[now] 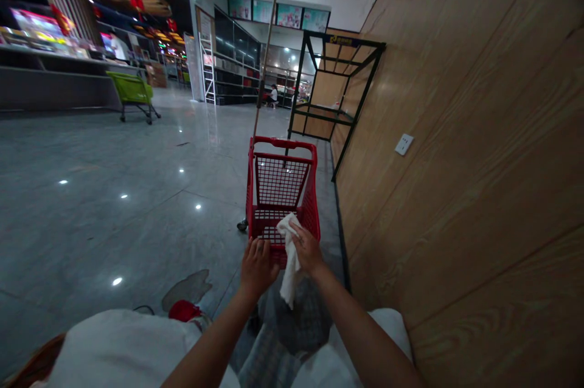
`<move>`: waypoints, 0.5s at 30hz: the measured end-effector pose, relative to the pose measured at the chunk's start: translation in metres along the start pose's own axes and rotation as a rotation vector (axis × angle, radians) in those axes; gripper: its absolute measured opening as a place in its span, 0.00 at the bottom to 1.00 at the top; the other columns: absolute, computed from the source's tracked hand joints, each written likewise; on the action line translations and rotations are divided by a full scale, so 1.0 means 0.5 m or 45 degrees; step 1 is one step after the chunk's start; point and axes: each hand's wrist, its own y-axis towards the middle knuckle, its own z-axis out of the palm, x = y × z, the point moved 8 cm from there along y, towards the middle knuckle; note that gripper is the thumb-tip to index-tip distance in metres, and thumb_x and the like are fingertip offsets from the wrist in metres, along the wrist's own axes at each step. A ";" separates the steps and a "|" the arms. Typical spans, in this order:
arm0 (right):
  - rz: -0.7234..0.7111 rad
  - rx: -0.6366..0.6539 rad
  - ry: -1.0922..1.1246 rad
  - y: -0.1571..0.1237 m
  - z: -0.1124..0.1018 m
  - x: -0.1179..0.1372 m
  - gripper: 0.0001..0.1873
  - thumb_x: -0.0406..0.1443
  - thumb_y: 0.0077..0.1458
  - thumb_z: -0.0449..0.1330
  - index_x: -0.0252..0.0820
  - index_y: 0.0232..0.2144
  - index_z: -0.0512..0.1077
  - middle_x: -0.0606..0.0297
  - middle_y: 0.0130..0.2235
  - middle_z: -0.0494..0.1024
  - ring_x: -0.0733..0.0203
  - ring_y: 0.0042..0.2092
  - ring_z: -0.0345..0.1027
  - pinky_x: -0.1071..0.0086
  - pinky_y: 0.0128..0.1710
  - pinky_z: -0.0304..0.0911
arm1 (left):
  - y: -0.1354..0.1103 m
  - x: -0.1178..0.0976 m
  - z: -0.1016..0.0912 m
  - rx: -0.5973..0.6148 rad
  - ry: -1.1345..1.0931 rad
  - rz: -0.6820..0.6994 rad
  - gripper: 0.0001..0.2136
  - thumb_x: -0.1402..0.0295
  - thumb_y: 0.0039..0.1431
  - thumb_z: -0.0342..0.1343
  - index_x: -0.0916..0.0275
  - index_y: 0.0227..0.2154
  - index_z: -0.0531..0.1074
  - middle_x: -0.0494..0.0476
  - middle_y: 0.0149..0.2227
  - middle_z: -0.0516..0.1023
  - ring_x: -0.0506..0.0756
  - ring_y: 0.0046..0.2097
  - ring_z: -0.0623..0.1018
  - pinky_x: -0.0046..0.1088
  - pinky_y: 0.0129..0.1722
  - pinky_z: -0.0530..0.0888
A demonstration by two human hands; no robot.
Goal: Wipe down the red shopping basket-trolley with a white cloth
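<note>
two bare hands are held close together at the near end of a red plastic shopping cart (283, 143), which stands beside a wood-panelled wall (456, 193). a white cloth (292, 272) is pinched in the right hand (308, 249), its tail hanging free; the left hand (258, 267) is curled just apart, its grip impossible to tell. a loosened pinch could let the cloth fall onto the polished floor (114, 224), near a damp patch (187, 289).
</note>
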 end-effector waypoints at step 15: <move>-0.210 -0.221 -0.071 0.026 -0.155 0.189 0.05 0.35 0.55 0.56 0.42 0.31 0.71 0.58 0.65 0.56 0.47 0.67 0.41 0.47 0.64 0.41 | -0.009 -0.004 -0.017 0.072 0.022 0.024 0.23 0.66 0.49 0.58 0.55 0.51 0.70 0.58 0.41 0.69 0.61 0.49 0.68 0.47 0.60 0.60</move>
